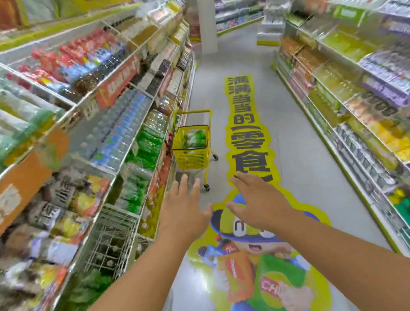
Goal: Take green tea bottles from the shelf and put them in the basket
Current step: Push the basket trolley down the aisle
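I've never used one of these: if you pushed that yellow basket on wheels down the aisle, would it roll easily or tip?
The yellow basket stands on small castors, so it would probably roll readily on the smooth floor. Green packs already lie inside, adding some weight. It looks tall and narrow with a raised handle, so a high, hard shove might tip it.

Floor sticker (248,133): yellow strip w/ black Chinese chars, "当当的零食" legible. Green chip bag (280,284) in cartoon: "CHI…". Shelf tags blurred, unreadable.

Basket (190,154) on floor (244,52) ahead, beside left shelves (106,132); bottles (193,138) inside; right shelves (365,106) opposite.
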{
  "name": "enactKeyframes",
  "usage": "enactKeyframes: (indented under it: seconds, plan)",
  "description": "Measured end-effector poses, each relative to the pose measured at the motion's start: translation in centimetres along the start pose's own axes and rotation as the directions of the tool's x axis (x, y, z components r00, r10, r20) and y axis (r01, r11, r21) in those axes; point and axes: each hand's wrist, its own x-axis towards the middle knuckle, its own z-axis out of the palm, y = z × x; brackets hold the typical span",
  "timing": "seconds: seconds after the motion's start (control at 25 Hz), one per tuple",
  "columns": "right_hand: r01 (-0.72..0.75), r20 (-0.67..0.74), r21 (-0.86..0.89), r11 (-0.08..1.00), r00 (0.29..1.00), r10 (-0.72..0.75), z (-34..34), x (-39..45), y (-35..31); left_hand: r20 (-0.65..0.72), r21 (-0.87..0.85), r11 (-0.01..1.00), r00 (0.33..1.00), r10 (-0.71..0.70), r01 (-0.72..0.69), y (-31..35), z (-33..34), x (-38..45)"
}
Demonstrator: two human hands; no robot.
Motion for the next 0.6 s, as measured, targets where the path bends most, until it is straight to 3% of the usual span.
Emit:
enactKeyframes:
  seconds: [0.28,0.6]
  plan:
    - [-0.037,-0.052,-0.051,0.998,0.998,0.034,2.5,19.9,6.4,-0.04,-0.021,1.0,0.999,0.013,-0.014,-3.3,3.6,20.8]
    - [-0.12,-0.011,-0.066,0.991,0.993,0.119,3.2,40.8,12.1,-0.003,-0.041,0.995,0.996,0.091,-0.091,-6.0,4.0,43.4]
